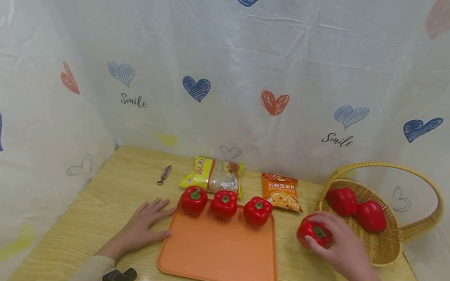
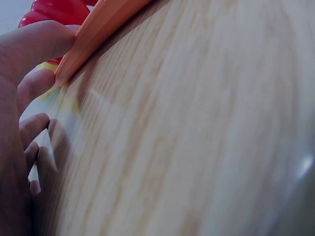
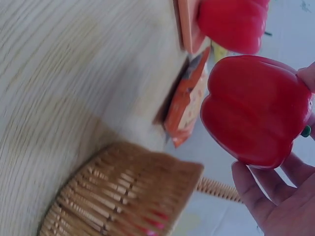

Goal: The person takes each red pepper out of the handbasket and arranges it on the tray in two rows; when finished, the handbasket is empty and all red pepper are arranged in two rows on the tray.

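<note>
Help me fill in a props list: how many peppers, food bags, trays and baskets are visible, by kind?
Red peppers: 6 (3 on the tray, 1 in the right hand, 2 in the basket)
Food bags: 2
Trays: 1
Baskets: 1
Total: 10

Yellow packet (image 1: pixel 214 176), orange packet (image 1: pixel 281 191), heart-print curtain (image 1: pixel 236 60)

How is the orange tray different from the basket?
The tray is smooth and orange; the basket is woven and tan.
The tray is flat with a low rim; the basket is deeper, with a tall curved handle.
Three red peppers sit on the tray; two show inside the basket.
Both stand on the table and hold red peppers.
</note>
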### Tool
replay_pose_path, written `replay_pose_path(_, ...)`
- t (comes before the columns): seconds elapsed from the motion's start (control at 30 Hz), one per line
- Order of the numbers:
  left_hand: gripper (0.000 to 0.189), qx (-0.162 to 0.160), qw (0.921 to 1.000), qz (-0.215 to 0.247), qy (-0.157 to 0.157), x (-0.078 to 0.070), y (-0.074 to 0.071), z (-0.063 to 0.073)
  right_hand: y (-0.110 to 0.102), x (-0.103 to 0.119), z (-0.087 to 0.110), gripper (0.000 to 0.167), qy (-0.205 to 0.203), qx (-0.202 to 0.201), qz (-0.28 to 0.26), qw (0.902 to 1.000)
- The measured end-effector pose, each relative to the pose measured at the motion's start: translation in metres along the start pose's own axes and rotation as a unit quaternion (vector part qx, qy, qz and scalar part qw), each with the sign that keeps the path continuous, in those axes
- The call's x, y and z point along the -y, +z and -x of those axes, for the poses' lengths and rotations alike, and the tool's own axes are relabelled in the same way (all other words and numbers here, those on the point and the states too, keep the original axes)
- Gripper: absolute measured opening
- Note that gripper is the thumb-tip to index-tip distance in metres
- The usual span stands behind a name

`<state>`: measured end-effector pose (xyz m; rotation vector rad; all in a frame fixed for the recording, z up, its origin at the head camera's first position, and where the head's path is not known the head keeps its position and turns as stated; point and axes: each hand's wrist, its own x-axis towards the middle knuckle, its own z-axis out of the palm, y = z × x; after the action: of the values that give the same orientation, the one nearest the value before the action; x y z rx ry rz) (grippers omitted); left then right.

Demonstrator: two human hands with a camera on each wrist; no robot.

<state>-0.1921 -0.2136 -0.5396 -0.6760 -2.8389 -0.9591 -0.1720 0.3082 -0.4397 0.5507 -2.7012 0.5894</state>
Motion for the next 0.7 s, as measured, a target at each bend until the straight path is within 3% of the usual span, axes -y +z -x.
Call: replay_pose_path(0.7,0.068,-0.001,0.9999,0.010,0.002,0.003,0.001,0.000,0.032,0.033,-0.012,0.043,-0.042,0.013,-0.026,0.9987)
